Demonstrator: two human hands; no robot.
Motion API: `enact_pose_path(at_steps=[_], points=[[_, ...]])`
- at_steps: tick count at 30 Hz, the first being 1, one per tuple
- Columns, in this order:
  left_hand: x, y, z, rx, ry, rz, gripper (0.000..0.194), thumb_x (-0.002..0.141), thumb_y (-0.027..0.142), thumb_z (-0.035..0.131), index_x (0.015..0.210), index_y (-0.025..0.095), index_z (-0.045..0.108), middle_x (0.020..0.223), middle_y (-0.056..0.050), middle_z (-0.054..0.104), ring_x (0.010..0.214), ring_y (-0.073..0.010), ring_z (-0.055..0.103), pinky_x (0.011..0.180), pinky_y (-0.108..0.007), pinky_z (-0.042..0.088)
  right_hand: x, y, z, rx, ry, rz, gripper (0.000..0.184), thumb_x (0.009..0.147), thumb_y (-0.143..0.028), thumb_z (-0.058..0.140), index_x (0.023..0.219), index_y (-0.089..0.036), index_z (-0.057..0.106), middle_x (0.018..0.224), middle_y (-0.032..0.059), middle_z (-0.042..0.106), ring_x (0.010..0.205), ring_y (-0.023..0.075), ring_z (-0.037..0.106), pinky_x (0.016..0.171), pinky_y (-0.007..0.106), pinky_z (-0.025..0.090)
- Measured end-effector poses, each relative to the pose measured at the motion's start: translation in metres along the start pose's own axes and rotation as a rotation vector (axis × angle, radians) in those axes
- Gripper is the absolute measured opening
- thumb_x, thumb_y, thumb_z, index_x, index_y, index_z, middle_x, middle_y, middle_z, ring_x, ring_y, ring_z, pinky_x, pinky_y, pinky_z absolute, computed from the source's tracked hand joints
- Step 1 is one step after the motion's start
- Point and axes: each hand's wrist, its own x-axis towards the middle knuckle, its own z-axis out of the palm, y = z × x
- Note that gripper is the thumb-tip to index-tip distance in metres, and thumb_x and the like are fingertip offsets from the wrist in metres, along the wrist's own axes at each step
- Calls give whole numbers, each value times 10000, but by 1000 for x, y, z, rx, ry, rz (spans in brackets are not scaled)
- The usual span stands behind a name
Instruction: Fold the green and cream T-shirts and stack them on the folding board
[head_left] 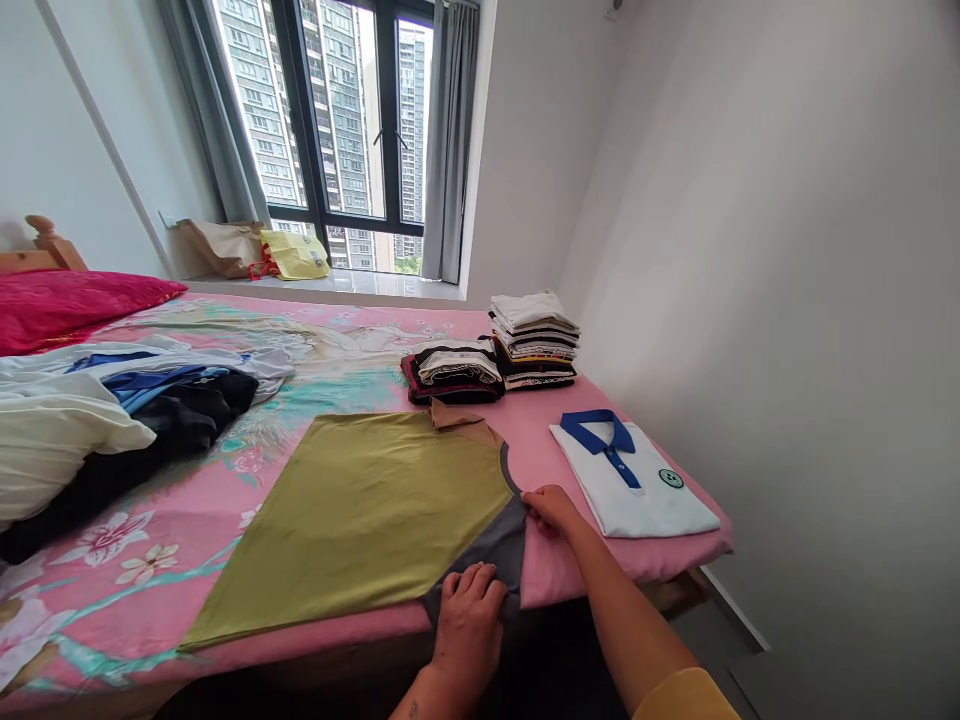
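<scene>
An olive-green shirt (367, 510) with a grey sleeve (487, 555) lies flat on the pink floral bed sheet (150, 560) near the front edge. My left hand (469, 615) rests on the sleeve's lower end, fingers curled onto the grey cloth. My right hand (551, 507) pinches the sleeve's upper edge at the shirt's right side. A folded white polo with a blue collar (630, 475) lies just right of my right hand.
Two stacks of folded clothes (495, 350) stand at the bed's far right. A heap of unfolded clothes (112, 420) and a red pillow (67, 305) lie at left. Bags (262, 252) sit on the window sill. A white wall runs along the right.
</scene>
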Motion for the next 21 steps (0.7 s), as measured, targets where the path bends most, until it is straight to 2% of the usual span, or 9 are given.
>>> enact_pose_path(at_steps=[5,11,14,18,21], points=[[1,8,-12,-57,12,-33,224,793,112,505,857,249,670,1129,-11,669,1145,-247,541,939,-450,359,-2,7,1,71,3,-30,297,782,-438,559,647,-175,526,390,-34,454,318,85,401,342,195,294],[-1,26,-18,-79,40,-43,250,787,105,500,897,255,667,1008,-9,710,1089,-258,583,903,-434,411,-11,10,-4,110,54,-49,235,785,-379,551,676,-175,511,471,-36,498,320,80,424,353,202,316],[-3,33,-14,-114,55,-30,247,772,107,506,881,260,666,958,-19,719,1064,-253,599,884,-418,435,-19,13,-11,84,98,-44,241,752,-388,582,669,-168,527,483,-28,508,337,80,432,373,207,330],[-9,40,2,-204,71,-3,222,731,107,541,808,274,665,880,-9,722,1003,-238,626,870,-397,450,-32,18,-17,21,144,-43,255,744,-408,566,648,-173,542,449,-28,483,358,101,442,395,224,335],[-21,42,5,-303,124,30,185,715,158,601,821,292,669,959,4,709,972,-217,627,890,-391,434,-40,19,-19,-38,156,-59,269,747,-426,539,646,-177,557,443,-15,489,395,128,473,425,244,351]])
